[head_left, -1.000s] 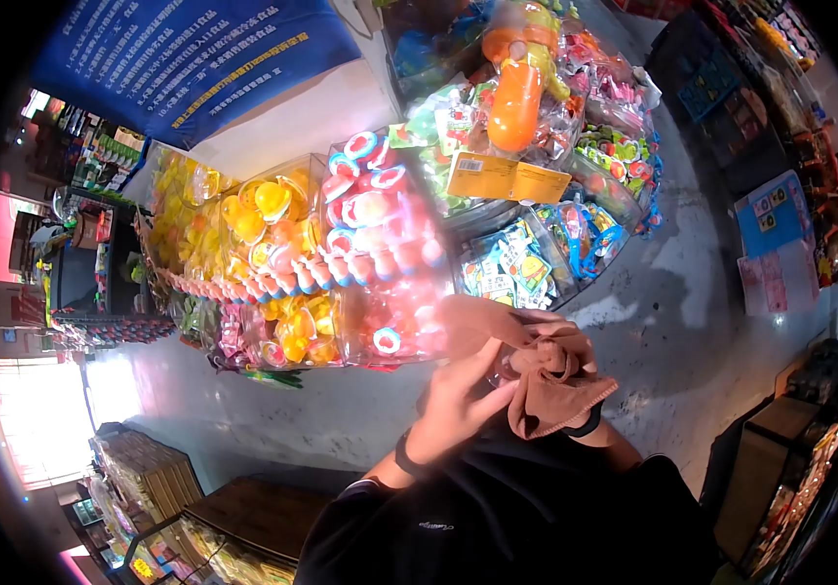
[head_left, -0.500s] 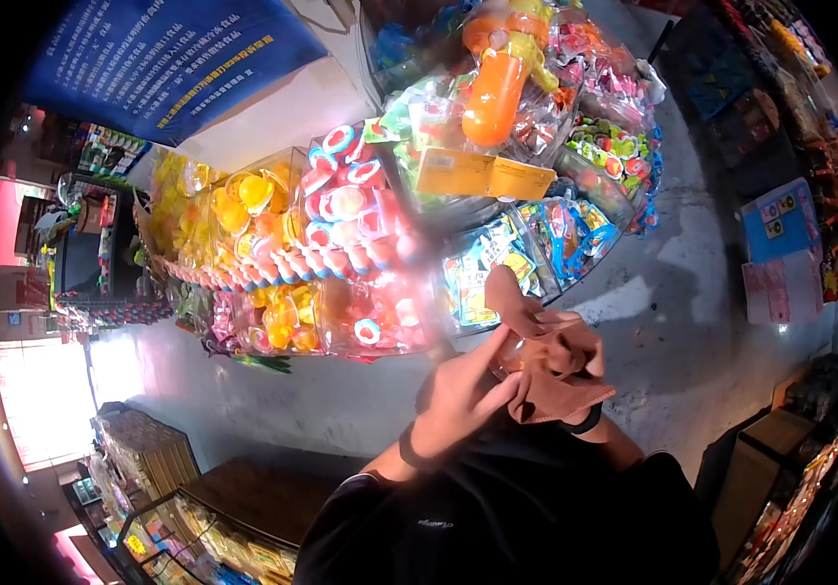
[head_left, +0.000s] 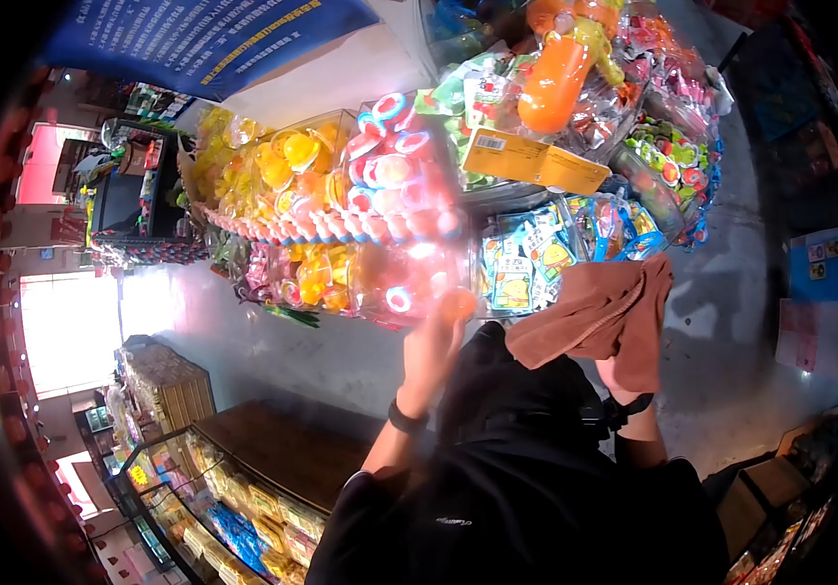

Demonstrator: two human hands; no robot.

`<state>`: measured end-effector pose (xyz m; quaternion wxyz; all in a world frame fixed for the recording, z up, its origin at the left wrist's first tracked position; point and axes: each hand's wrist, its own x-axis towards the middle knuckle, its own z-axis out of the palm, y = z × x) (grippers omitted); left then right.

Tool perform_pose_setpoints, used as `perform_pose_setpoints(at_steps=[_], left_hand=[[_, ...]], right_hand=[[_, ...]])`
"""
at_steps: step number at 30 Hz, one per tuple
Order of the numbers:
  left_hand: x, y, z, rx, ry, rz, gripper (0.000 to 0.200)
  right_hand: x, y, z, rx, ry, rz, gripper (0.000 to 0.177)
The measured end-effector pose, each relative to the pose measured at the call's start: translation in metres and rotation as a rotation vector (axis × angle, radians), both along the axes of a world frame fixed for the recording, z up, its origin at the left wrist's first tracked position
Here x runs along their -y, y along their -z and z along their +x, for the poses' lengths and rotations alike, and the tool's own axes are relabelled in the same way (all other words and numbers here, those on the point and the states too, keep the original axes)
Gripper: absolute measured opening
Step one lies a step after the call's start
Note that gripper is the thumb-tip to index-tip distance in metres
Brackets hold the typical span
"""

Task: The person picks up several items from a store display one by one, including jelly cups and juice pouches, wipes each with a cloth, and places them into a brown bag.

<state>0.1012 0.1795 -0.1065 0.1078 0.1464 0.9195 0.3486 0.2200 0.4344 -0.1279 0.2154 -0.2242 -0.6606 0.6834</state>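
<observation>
A brown cloth (head_left: pixel 584 317) hangs in loose folds from my right hand (head_left: pixel 616 375). The cloth covers most of that hand's fingers. My left hand (head_left: pixel 430 353) is at the front of a clear bin (head_left: pixel 377 310) of pink-and-white pieces, its fingers drawn together. Glare and blur at the fingertips hide what they may hold. Just beyond the cloth, a bin holds blue-and-yellow printed packets (head_left: pixel 526 268). Dark bands circle both wrists.
Bins of yellow toys (head_left: pixel 287 161) and a large orange capsule-shaped toy (head_left: pixel 552 83) stand beyond. A yellow card (head_left: pixel 536 161) lies across the bins. A blue sign (head_left: pixel 214 39) hangs at upper left. A low rack (head_left: pixel 233 507) of packets is at lower left.
My hands have parted: the left moved left to the pink bin, the right moved right with the cloth, which now hangs spread out. The view has shifted slightly.
</observation>
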Motion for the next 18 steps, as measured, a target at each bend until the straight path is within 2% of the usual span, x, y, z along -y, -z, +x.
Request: perform_pose_setpoints(at_steps=[2, 5, 6, 8, 10, 12, 15, 18], left_hand=[[0.019, 0.019, -0.014, -0.078, 0.022, -0.231, 0.037], [0.054, 0.065, -0.032, -0.068, -0.045, -0.308, 0.034], [0.061, 0.075, -0.04, -0.039, -0.071, -0.419, 0.033], [0.086, 0.121, -0.057, -0.097, -0.12, -0.4, 0.034], [0.104, 0.153, -0.072, -0.119, -0.153, -0.388, 0.037], [0.116, 0.179, -0.089, -0.106, -0.125, -0.383, 0.038], [0.115, 0.183, -0.106, -0.07, -0.094, -0.368, 0.039], [0.115, 0.202, -0.123, -0.047, -0.109, -0.318, 0.037]], right_hand=[[0.0, -0.003, -0.002, -0.232, 0.004, -0.925, 0.065], [-0.001, 0.018, 0.009, -0.275, -0.068, -0.919, 0.057], [0.0, 0.018, 0.011, -0.316, -0.06, -1.014, 0.057], [0.001, 0.024, 0.017, -0.215, -0.046, -0.819, 0.059], [0.004, 0.024, 0.021, -0.191, -0.021, -0.771, 0.062], [0.01, 0.023, 0.024, -0.228, 0.021, -0.832, 0.064], [0.021, 0.029, 0.031, -0.207, 0.093, -0.795, 0.065], [0.031, 0.016, 0.028, -0.195, 0.058, -0.606, 0.061]])
